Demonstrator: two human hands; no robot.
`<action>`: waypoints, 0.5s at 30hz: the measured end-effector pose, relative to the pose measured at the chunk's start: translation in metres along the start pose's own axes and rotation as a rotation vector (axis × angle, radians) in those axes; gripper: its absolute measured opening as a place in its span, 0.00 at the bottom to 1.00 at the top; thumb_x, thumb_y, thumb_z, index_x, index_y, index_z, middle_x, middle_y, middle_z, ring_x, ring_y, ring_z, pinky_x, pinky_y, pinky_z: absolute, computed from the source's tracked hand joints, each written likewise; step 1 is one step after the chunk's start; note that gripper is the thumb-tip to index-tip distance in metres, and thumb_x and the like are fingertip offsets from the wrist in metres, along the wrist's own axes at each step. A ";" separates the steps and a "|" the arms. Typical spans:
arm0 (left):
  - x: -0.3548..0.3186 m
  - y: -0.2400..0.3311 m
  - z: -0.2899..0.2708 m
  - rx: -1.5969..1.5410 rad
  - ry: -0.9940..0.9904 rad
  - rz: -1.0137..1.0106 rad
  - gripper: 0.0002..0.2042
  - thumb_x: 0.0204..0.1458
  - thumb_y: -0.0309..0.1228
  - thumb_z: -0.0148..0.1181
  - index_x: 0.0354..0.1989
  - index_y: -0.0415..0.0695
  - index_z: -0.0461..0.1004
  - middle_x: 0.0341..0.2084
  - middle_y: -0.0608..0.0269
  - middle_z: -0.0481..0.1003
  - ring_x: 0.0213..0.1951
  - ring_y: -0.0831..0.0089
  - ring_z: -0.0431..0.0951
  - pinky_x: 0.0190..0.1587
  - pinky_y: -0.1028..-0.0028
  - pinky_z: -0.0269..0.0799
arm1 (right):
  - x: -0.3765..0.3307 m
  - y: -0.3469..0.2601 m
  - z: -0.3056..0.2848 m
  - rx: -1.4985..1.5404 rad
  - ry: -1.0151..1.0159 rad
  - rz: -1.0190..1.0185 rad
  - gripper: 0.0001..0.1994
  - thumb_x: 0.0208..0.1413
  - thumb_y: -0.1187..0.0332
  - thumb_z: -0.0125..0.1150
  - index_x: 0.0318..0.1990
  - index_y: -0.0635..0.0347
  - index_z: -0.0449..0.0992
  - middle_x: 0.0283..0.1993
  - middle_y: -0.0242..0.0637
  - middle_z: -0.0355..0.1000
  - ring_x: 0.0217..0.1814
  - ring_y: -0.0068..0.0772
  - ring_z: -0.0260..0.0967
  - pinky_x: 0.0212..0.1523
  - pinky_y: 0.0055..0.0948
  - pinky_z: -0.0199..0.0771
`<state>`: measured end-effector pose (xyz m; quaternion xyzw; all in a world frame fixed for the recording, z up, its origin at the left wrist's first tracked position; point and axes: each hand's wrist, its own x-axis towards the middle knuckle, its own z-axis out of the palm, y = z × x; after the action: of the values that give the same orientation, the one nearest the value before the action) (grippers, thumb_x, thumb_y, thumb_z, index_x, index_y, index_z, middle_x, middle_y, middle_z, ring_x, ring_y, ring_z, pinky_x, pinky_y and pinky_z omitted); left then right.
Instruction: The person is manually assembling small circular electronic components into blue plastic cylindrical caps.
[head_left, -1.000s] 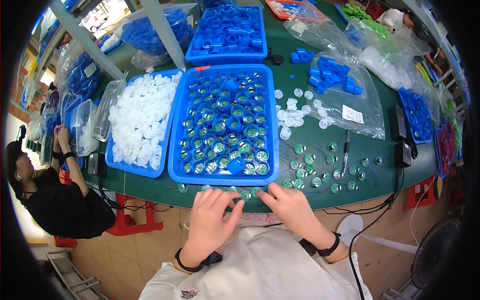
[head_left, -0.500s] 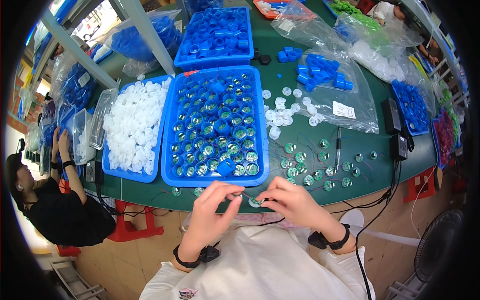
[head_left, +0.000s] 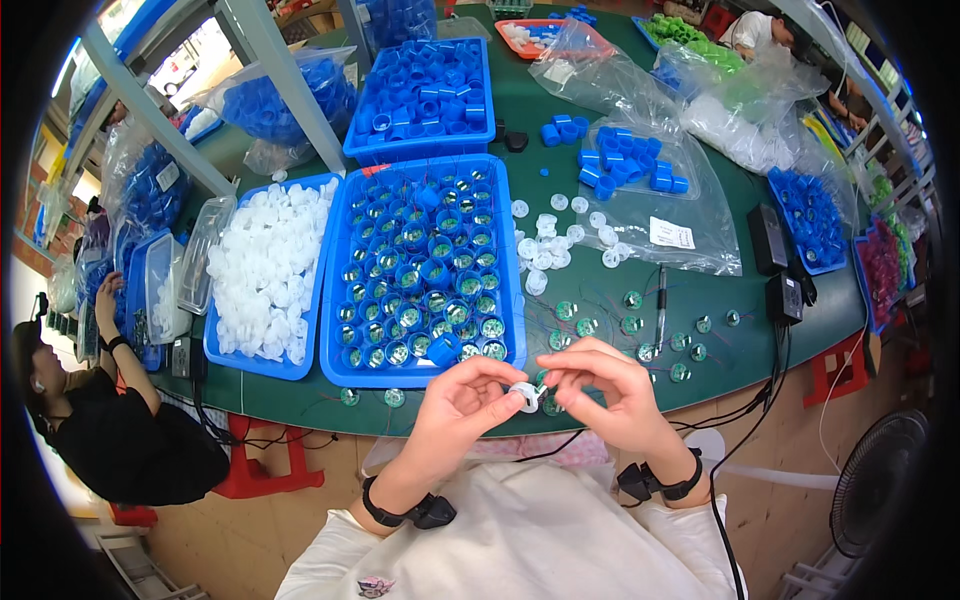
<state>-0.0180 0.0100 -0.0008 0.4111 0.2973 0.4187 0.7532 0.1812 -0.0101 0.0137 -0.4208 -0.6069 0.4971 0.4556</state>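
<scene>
My left hand (head_left: 455,410) pinches a white disc (head_left: 527,397) between the thumb and a finger. The disc is up above the near edge of the green table (head_left: 530,175). My right hand (head_left: 620,395) is just beside it, with the fingers bent. A small green bit shows next to the disc on that side, and I can't tell if my right fingers grip it or are only close to it.

Past my left hand is the cup tray (head_left: 350,378), near the table's front edge. It is full of blue cups, and many have green boards in them. One cup lies tipped by the tray's near right corner. Two loose boards (head_left: 394,398) lie between the tray and the table's near edge. More boards with thin wires lie to the right of the tray, around a pen (head_left: 661,310). The disc tray (head_left: 255,368), heaped with white discs, is just left of the cup tray. Some more discs lie by the cup tray's right edge, next to a clear bag (head_left: 715,205). The ring tray (head_left: 420,150), full of blue rings, is at the cup tray's far edge.
</scene>
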 end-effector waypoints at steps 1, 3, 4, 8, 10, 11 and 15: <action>0.002 0.002 0.003 0.001 -0.005 0.003 0.09 0.52 0.21 0.58 0.41 0.38 0.72 0.36 0.65 0.73 0.37 0.82 0.70 0.41 0.81 0.65 | 0.002 -0.001 0.001 -0.003 0.003 -0.004 0.16 0.49 0.78 0.62 0.48 0.63 0.75 0.40 0.35 0.69 0.39 0.23 0.67 0.36 0.21 0.69; 0.005 0.004 0.008 -0.182 -0.027 -0.102 0.08 0.53 0.21 0.56 0.41 0.41 0.69 0.35 0.66 0.72 0.38 0.83 0.70 0.41 0.81 0.64 | 0.007 0.001 0.003 -0.002 -0.027 -0.211 0.17 0.45 0.78 0.66 0.46 0.62 0.77 0.42 0.36 0.71 0.40 0.27 0.68 0.37 0.23 0.71; 0.006 0.003 0.009 -0.180 -0.028 -0.097 0.08 0.53 0.21 0.56 0.41 0.41 0.69 0.35 0.66 0.72 0.38 0.83 0.70 0.41 0.81 0.64 | 0.007 0.005 0.003 -0.003 -0.028 -0.216 0.17 0.45 0.78 0.66 0.46 0.62 0.77 0.42 0.36 0.71 0.40 0.27 0.68 0.37 0.23 0.71; 0.004 -0.003 0.008 -0.291 -0.080 -0.199 0.07 0.55 0.24 0.54 0.38 0.46 0.63 0.34 0.70 0.69 0.38 0.84 0.69 0.41 0.81 0.63 | 0.010 0.017 0.003 -0.069 0.005 -0.372 0.19 0.38 0.77 0.71 0.43 0.61 0.79 0.43 0.37 0.71 0.42 0.28 0.69 0.36 0.23 0.70; 0.003 -0.002 0.014 -0.373 -0.077 -0.255 0.06 0.56 0.25 0.54 0.37 0.46 0.63 0.33 0.72 0.68 0.37 0.86 0.68 0.38 0.82 0.62 | 0.012 0.016 0.002 -0.076 0.041 -0.390 0.18 0.38 0.76 0.71 0.41 0.61 0.80 0.43 0.38 0.73 0.42 0.29 0.69 0.38 0.24 0.70; 0.003 -0.004 0.011 -0.382 -0.080 -0.274 0.05 0.56 0.26 0.53 0.37 0.46 0.63 0.33 0.73 0.68 0.36 0.86 0.68 0.38 0.83 0.62 | 0.014 0.015 0.003 -0.078 0.040 -0.393 0.18 0.38 0.76 0.71 0.41 0.61 0.80 0.43 0.38 0.73 0.42 0.29 0.69 0.38 0.24 0.70; 0.005 -0.010 0.002 -0.327 -0.086 -0.239 0.10 0.55 0.27 0.55 0.44 0.47 0.64 0.42 0.68 0.70 0.45 0.78 0.69 0.47 0.75 0.65 | 0.019 0.015 -0.001 -0.130 0.012 -0.395 0.17 0.36 0.75 0.73 0.39 0.61 0.80 0.41 0.37 0.76 0.43 0.32 0.68 0.43 0.29 0.69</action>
<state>-0.0103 0.0110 -0.0087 0.2628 0.2395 0.3510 0.8662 0.1787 0.0104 0.0015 -0.3252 -0.7056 0.3551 0.5198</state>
